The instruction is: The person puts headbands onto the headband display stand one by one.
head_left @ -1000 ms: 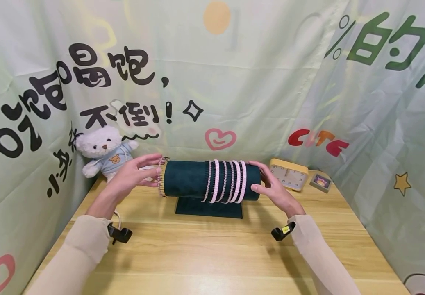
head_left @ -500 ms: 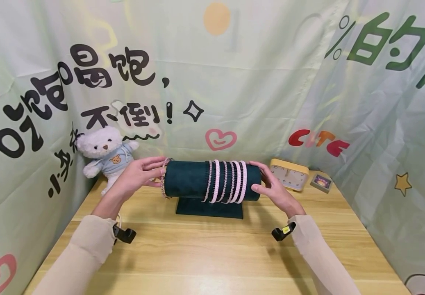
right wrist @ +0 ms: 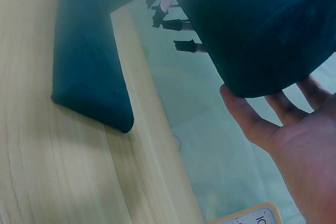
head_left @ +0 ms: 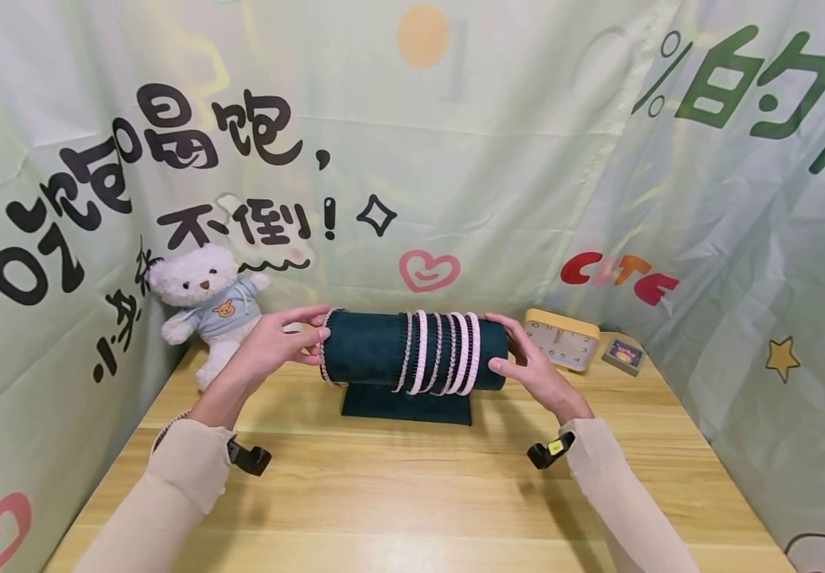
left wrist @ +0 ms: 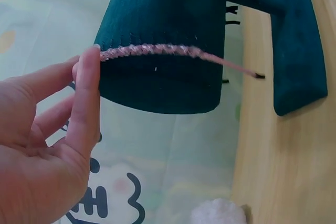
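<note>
A dark teal velvet headband stand (head_left: 365, 350) has a horizontal roll on a flat base (head_left: 406, 404). My left hand (head_left: 279, 341) pinches a thin sparkly pink headband (left wrist: 157, 50) between thumb and fingers, around the roll's left end. One black-tipped end of it sticks out past the roll in the left wrist view. My right hand (head_left: 537, 370) holds the roll's right end, thumb in front and fingers over the top. Several pink and braided headbands (head_left: 421, 354) sit side by side on the right half of the roll; their dark-tipped ends (right wrist: 185, 45) poke out below.
A white teddy bear (head_left: 224, 306) in a blue top sits at the back left of the wooden table (head_left: 412, 493). Behind the stand's right end are a yellow clock (head_left: 561, 338) and a small framed picture (head_left: 623, 352). Printed cloth (head_left: 512, 191) hangs behind and at both sides.
My left hand has moved right, sliding the thin headband from the roll's left rim a little further onto it. The right hand and the stand have stayed in place.
</note>
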Motion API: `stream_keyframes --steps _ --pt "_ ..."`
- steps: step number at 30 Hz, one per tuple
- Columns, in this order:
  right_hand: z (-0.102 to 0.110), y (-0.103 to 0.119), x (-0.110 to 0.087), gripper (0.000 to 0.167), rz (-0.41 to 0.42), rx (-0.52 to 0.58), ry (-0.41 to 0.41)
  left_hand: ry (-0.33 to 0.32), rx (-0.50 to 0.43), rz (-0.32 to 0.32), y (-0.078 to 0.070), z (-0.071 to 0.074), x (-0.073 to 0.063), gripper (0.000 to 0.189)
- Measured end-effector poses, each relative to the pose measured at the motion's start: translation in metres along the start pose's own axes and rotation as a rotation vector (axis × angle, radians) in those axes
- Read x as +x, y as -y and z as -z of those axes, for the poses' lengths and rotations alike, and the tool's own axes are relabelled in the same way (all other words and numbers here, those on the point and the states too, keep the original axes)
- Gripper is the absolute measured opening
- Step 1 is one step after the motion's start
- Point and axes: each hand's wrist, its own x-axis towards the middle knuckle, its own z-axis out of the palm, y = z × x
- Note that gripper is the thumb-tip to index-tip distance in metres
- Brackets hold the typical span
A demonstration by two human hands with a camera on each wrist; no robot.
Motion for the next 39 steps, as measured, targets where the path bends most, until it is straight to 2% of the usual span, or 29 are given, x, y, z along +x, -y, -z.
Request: stream_keyframes --steps 4,12,17,21,27,39 --pt "0.0 0.002 0.0 0.072 -0.004 -0.009 -0.001 0.022 0.013 -0.036 0.005 0.002 0.0 0.056" --pt "0.001 0.001 -0.001 0.072 -0.001 -0.01 0.0 0.112 0.134 -0.155 0.025 0.011 -0.002 0.056" --pt "0.0 0.0 0.0 0.072 -0.003 -0.011 -0.005 0.092 0.253 -0.28 0.036 0.013 0.0 0.056" --pt "0.0 0.0 0.0 0.072 0.002 -0.006 -0.006 0.075 0.28 -0.338 0.039 0.011 0.003 0.055" --pt "0.0 -0.001 0.0 0.072 0.005 0.007 -0.003 0.065 0.284 -0.368 0.04 0.008 0.008 0.055" --pt "0.0 -0.001 0.0 0.072 0.004 0.014 -0.002 0.045 0.358 -0.367 0.032 -0.003 0.015 0.054"
